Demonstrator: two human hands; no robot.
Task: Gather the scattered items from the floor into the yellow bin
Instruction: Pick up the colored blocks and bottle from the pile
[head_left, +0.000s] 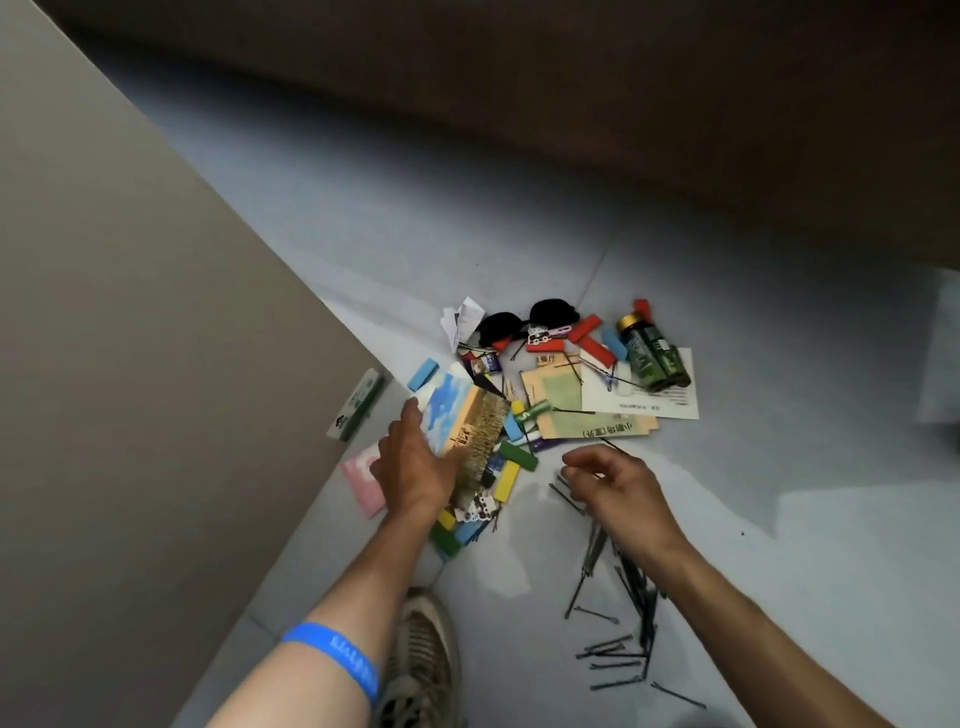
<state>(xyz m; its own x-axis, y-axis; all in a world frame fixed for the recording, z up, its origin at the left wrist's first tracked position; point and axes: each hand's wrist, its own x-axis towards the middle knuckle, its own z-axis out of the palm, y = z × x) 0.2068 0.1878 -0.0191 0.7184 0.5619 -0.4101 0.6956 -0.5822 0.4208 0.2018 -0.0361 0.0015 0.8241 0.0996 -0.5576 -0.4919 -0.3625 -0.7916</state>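
My left hand (413, 467) grips a stack of picture cards (457, 410) with a blue sky print, held just above the pile on the floor. My right hand (613, 480) hovers over black hairpins (618, 587) with its fingers curled; whether it pinches a pin I cannot tell. Coloured blocks (511, 467) in yellow, green, blue and red lie scattered under and beyond the cards. Two green bottles (652, 353) lie on paper cards (613, 410). Black sunglasses (524, 319) lie at the far side of the pile. No yellow bin is in view.
A beige panel (130, 338) fills the left side. A green-and-white box (356, 410) and a pink item (363, 483) lie along its edge. My shoe (423, 660) stands at the bottom centre. A dark brown surface (623, 104) runs across the back.
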